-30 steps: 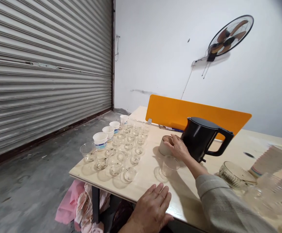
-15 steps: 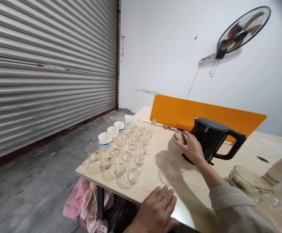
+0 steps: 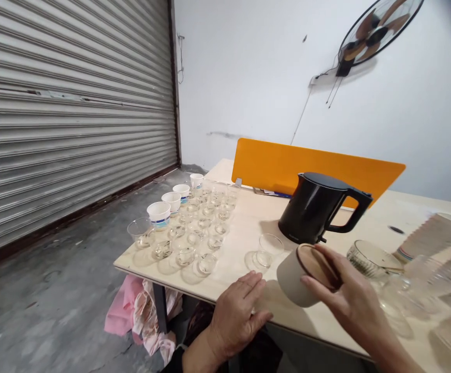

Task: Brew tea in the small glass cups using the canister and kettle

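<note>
My right hand grips a beige round canister with a wooden lid, tilted on its side just above the table's near edge. My left hand lies flat and open on the front edge of the light wooden table, a little left of the canister. A single empty clear glass cup stands just behind the canister. The black electric kettle stands beyond that cup, with its handle to the right.
Several small glass cups and white paper cups fill the table's left end. An orange divider panel stands behind the kettle. Glass bowls and a stack of paper cups lie at right. Pink cloth hangs under the table.
My right hand has lifted the canister from beside the kettle and brought it toward me to the table's near edge, tilting it. The left hand has stayed flat on the table.
</note>
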Motion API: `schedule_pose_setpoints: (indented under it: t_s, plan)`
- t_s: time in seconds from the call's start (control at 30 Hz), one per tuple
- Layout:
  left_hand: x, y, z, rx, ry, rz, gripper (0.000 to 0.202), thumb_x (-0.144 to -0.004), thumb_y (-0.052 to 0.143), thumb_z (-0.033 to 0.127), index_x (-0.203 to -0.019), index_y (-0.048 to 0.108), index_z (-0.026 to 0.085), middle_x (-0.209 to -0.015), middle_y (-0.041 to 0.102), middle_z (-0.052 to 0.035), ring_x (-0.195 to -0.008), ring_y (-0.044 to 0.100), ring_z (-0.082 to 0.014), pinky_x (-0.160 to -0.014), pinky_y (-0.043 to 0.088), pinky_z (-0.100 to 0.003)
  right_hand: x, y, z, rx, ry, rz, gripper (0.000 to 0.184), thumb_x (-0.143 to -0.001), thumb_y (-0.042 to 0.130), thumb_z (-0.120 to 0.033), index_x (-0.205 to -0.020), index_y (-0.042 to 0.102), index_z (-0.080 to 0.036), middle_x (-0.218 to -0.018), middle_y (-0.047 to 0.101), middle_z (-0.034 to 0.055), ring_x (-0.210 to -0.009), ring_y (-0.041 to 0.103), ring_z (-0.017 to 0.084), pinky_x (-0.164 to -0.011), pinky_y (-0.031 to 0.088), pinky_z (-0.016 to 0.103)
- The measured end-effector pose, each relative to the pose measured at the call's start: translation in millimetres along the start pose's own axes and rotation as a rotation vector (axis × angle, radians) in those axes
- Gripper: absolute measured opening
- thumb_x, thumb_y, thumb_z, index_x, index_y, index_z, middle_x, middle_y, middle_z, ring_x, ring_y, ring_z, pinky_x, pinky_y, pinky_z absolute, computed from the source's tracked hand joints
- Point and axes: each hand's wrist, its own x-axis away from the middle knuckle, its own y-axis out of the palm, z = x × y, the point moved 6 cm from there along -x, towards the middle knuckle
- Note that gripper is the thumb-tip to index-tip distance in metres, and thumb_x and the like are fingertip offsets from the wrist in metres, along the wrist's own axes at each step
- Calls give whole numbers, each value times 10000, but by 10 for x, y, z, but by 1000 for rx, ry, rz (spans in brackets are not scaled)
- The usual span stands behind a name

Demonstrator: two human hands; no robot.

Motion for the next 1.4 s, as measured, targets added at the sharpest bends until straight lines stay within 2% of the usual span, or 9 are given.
schedule_pose_setpoints:
  t_s: [0.13, 0.27, 0.5, 0.77, 1.0, 1.1, 1.2, 1.3, 1.4]
  plan:
    - [-49, -84, -46, 130, -110, 56, 650, -990, 565, 585, -1471, 514, 151, -1446, 616, -174, -1362, 572, -294, -1132, 511, -479, 215, 408, -16, -77, -29, -81, 645, -830, 703, -625, -1352, 575, -269, -1336, 665, 116, -1207, 652, 324, -996, 550, 459]
    - [-93, -42, -78, 190, -256, 19, 829, -845, 765, 588, -1503, 475, 175, -1431, 622, -167, -1323, 593, -325, -1109, 521, -511, 284, 608, -110, -55, -101, -68, 681, -833, 721, -570, -1414, 535, -267, -1380, 624, 132, -1264, 613, 334, -1024, 546, 495]
    - [-232, 71, -52, 291, -409, -26, 1061, -694, 863, 551, -1563, 364, 206, -1454, 596, -172, -1292, 607, -373, -1098, 510, -562, 296, 631, -250, 21, -138, -68, 850, -807, 739, -640, -1528, 453, -295, -1372, 611, 145, -1204, 640, 357, -889, 616, 493]
    - [-334, 58, -8, 318, -394, 60, 834, -792, 754, 402, -1524, 393, 231, -1519, 551, -120, -1364, 563, -331, -1172, 471, -504, 316, 707, -412, -17, -187, -6, 773, -833, 723, -548, -1500, 483, -239, -1342, 614, 177, -1177, 624, 385, -950, 577, 584]
    - [-284, 69, -49, 278, -420, 83, 851, -743, 782, 441, -1478, 419, 213, -1453, 607, -139, -1316, 608, -338, -1134, 507, -521, 359, 749, -424, -117, -199, 17, 791, -825, 746, -498, -1516, 453, -248, -1368, 606, 155, -1250, 597, 375, -1173, 359, 692]
    - [-253, 76, -54, 269, -441, 82, 865, -717, 800, 458, -1462, 435, 214, -1416, 634, -139, -1289, 629, -344, -1093, 537, -515, 357, 735, -425, -173, -183, 8, 756, -835, 737, -510, -1487, 478, -229, -1369, 607, 154, -1261, 596, 360, -1206, 313, 682]
    - [-221, 79, -70, 251, -478, 47, 876, -685, 832, 468, -1437, 463, 213, -1373, 664, -135, -1243, 661, -352, -1018, 579, -496, 297, 626, -441, -262, -135, 14, 617, -922, 612, -561, -1429, 526, -221, -1333, 637, 135, -1237, 616, 332, -1226, 278, 660]
    - [-203, 67, -85, 274, -510, 6, 880, -662, 860, 429, -1427, 474, 226, -1336, 688, -112, -1197, 687, -340, -967, 599, -468, 224, 409, -432, -325, -77, 61, 591, -962, 517, -608, -1412, 538, -225, -1325, 641, 129, -1257, 597, 330, -1181, 373, 605]
    - [-207, 42, -82, 317, -494, -11, 916, -638, 884, 392, -1435, 459, 237, -1335, 688, -98, -1203, 680, -330, -1000, 579, -475, 228, 187, -294, -301, -35, 119, 639, -938, 567, -611, -1447, 510, -229, -1377, 594, 146, -1289, 562, 343, -1082, 488, 539]
